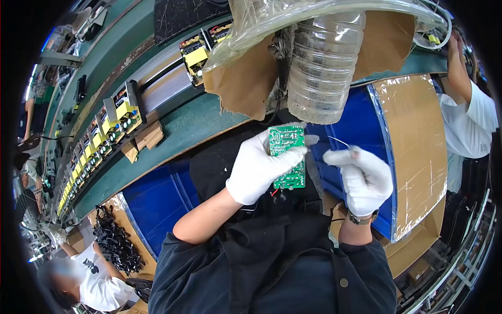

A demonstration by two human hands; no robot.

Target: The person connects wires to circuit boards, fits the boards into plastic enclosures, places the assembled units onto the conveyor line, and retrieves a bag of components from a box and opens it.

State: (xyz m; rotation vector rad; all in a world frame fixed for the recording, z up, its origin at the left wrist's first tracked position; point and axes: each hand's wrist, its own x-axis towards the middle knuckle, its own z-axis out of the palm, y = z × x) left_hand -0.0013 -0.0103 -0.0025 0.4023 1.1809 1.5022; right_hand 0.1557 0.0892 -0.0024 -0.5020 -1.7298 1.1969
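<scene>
My left hand [257, 166], in a white glove, is closed on a green circuit board [288, 172]. The thumb lies across its solder side, which faces up, and a bit of red wire shows at its lower edge. To the right of the board is my right hand [363, 178], also gloved, with fingers closed in a pinch. From it a thin, pale, wire-like piece [340, 141] points toward the board without touching it; its exact kind is too small to tell. Above both hands hangs a ribbed clear plastic bottle [327, 68].
A conveyor line [167, 83] at left carries several boards with yellow transformers [125, 109]. Blue bins [157, 204] and cardboard [415, 141] flank me. A bundle of black cables [117, 243] lies lower left. Co-workers in white shirts [99, 277] are at lower left and far right.
</scene>
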